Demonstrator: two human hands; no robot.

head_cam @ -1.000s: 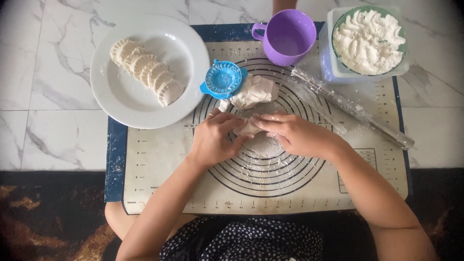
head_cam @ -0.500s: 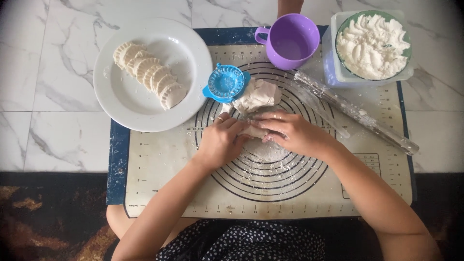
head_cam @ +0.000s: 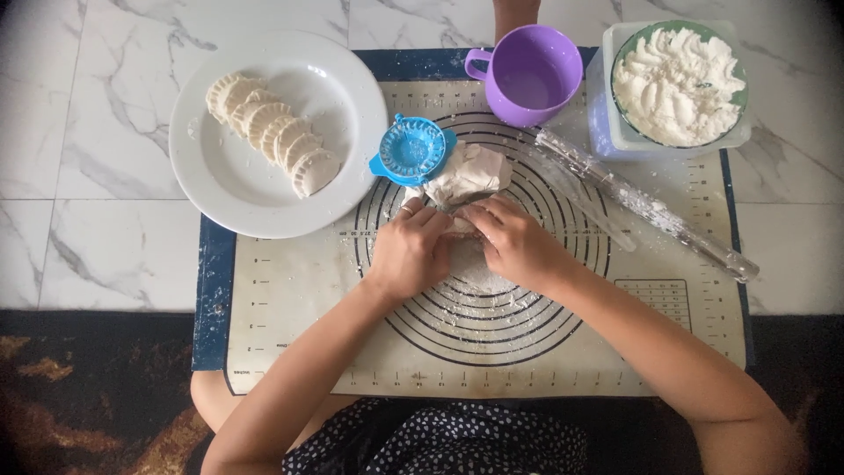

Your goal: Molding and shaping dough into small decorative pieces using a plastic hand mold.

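Left hand: the left hand (head_cam: 411, 249) lies on the mat with its fingers curled in, pinching a small bit of dough (head_cam: 459, 225) that is mostly hidden.
Right hand: the right hand (head_cam: 514, 242) is right beside the left one, fingers bent and pressed on the same small bit of dough. Both hands squeeze it together.
Small bit of dough: it sits between the two hands, in the middle of the circles on the mat. Only a little of it shows.
Big dough lump: a pale lump (head_cam: 466, 174) rests just above the hands, touching the blue press.
Blue press: a round blue dumpling press (head_cam: 411, 149) lies shut, between the plate and the lump.
Plate: a white plate (head_cam: 220, 167) on the left holds a row of folded dumplings (head_cam: 264, 132).
Cup: a purple cup (head_cam: 532, 72) stands at the top of the mat.
Bowl: a bowl of white filling (head_cam: 679, 84) sits at the top right.
Rolling pin: a clear rolling pin (head_cam: 646, 207) lies slanted on the right, dusted with flour.
Mat: a baking mat (head_cam: 290, 299) with ring marks covers the marble floor (head_cam: 88, 176).
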